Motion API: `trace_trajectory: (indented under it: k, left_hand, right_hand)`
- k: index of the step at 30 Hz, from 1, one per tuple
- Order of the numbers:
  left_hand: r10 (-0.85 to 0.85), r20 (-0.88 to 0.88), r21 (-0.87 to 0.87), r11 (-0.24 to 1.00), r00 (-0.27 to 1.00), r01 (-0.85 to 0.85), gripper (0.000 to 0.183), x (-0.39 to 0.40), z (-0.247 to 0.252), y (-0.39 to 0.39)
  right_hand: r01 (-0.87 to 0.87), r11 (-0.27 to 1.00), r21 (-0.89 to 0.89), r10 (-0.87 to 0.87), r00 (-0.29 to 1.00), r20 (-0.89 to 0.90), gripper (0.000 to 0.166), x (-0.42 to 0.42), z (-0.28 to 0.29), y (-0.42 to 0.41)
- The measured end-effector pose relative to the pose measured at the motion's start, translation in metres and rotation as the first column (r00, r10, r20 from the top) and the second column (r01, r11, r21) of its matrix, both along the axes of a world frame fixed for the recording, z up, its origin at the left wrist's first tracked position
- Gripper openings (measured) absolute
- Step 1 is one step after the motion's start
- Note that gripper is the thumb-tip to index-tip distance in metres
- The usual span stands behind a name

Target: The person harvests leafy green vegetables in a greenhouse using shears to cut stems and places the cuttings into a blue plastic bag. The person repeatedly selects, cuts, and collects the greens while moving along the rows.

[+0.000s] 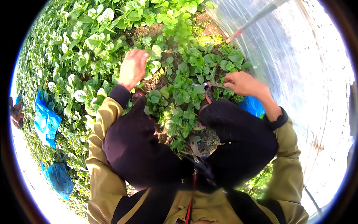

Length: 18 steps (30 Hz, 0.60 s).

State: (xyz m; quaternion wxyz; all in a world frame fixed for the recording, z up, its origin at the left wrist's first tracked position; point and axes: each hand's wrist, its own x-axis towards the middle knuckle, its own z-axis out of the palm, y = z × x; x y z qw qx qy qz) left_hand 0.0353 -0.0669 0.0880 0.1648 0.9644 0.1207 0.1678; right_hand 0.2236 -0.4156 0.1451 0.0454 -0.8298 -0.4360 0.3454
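Note:
Leafy green plants (183,92) grow low from brown soil between and ahead of my bent knees. My left hand (133,67) is over the leaves ahead of my left knee, back upward; its fingertips are partly blurred, and I cannot tell whether it holds anything. To the right, my right hand (240,83) grips one handle of a pair of scissors or hand shears (208,84). Their blades point left over the leaves, and the other handle, partly red, hangs towards my right knee.
Dense plants (70,56) cover the left side, where a blue plastic bag (47,120) and a filled blue bag (60,179) lie. Another blue bag (253,105) is beside my right knee. A clear plastic sheet wall (296,61) and a pole (251,21) stand right. Part of another person (16,113) shows far left.

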Motion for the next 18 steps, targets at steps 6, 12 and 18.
trace_trajectory:
  k: [6, 12, 18]
  left_hand:
    - [-0.067, -0.511, 0.187, 0.964, 0.857, 0.187, 0.023, 0.073, -0.027, -0.011]
    - [-0.512, 0.029, -0.311, 0.811, 0.858, 0.495, 0.067, 0.251, 0.034, -0.05]
    - [-0.499, -0.152, -0.124, 0.866, 0.853, 0.485, 0.018, 0.12, 0.012, -0.083]
  right_hand:
    - [-0.133, 0.981, -0.139, 0.151, 0.98, 0.126, 0.032, 0.013, -0.133, -0.007]
    - [-0.229, 0.961, -0.152, 0.242, 0.968, 0.072, 0.033, 0.005, -0.187, 0.022]
    - [-0.264, 0.963, -0.061, 0.267, 0.961, 0.068, 0.025, 0.028, -0.175, -0.001]
